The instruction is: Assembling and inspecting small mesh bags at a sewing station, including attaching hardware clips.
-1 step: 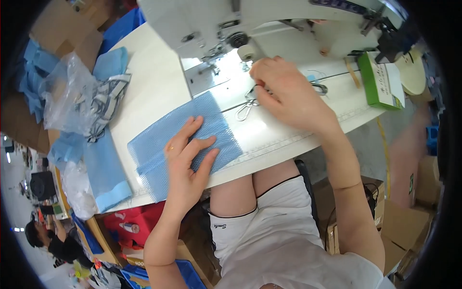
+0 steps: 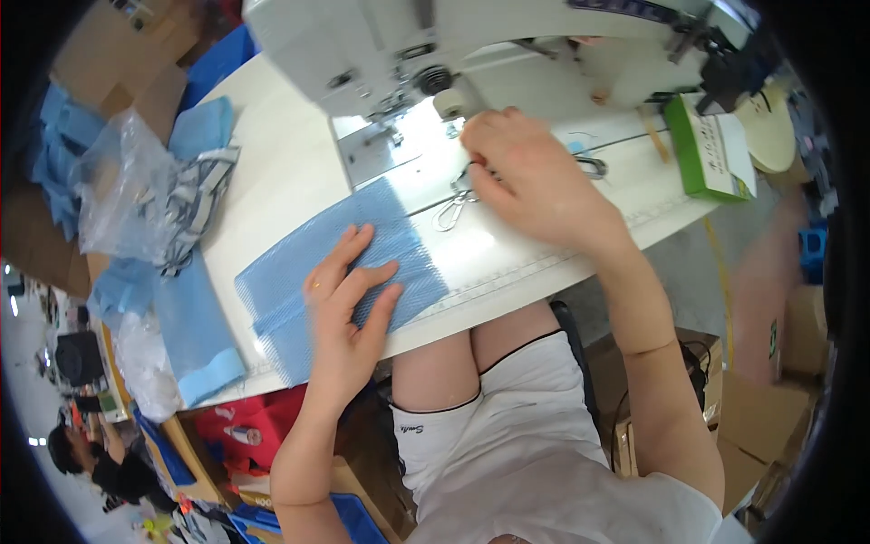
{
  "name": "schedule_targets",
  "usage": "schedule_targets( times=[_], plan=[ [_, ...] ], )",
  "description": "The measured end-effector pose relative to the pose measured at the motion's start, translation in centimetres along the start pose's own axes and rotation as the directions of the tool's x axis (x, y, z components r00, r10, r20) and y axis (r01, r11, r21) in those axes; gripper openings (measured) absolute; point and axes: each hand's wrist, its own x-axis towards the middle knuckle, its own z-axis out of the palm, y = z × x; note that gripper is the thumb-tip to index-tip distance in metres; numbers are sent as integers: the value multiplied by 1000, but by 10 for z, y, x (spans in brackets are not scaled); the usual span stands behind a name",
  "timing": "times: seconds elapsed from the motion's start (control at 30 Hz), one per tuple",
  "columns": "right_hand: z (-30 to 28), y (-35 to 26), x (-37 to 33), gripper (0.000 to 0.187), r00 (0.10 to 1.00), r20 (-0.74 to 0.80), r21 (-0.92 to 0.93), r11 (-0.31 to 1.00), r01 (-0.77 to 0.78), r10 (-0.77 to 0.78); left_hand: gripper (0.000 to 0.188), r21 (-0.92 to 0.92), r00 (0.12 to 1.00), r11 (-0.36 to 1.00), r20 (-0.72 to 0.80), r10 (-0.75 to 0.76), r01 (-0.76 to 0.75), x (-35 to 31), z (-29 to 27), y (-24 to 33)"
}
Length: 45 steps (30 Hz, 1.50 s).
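Note:
A piece of blue mesh fabric (image 2: 308, 263) lies flat on the white sewing table (image 2: 281, 136). My left hand (image 2: 349, 313) rests on it with fingers spread. My right hand (image 2: 535, 181) is beside the head of the white sewing machine (image 2: 335, 45), close to a small pale round knob (image 2: 449, 103). Its fingers are curled together, and whatever they hold is hidden. Just under those fingers, a metal snap hook (image 2: 449, 212) lies on the table. Another metal piece (image 2: 593, 167) shows to the right of this hand.
Striped fabric (image 2: 195, 199), a clear plastic bag (image 2: 122, 181) and more blue mesh (image 2: 195, 317) pile up at the table's left. A green and white box (image 2: 707, 150) stands at the right end. Cardboard boxes (image 2: 761, 422) sit lower right. Another person (image 2: 109, 462) is far left.
The whole view has shifted slightly. Both hands keep nearly the same places, the left on the mesh and the right by the machine head.

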Motion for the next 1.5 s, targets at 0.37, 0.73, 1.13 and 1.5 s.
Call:
schedule_targets(
  times=[0.37, 0.73, 1.13, 1.5],
  plan=[
    [13, 0, -2, 16, 996, -86, -53, 999, -12, 8, 24, -79, 999, 996, -9, -50, 49, -4, -1, -3],
    [18, 1, -1, 17, 991, -133, -36, 999, -36, 31, 49, 412, 971, 904, 239, 16, -116, -8, -4, 12],
    [11, 6, 2, 21, 986, -142, 70, 994, -81, 91, 56, 193, 991, 976, 100, 85, -103, -12, -2, -1],
    [15, 11, 1, 17, 993, -119, -54, 998, -8, 1, 42, 48, 993, 994, -58, 103, -100, -18, 1, -8]
  ],
)
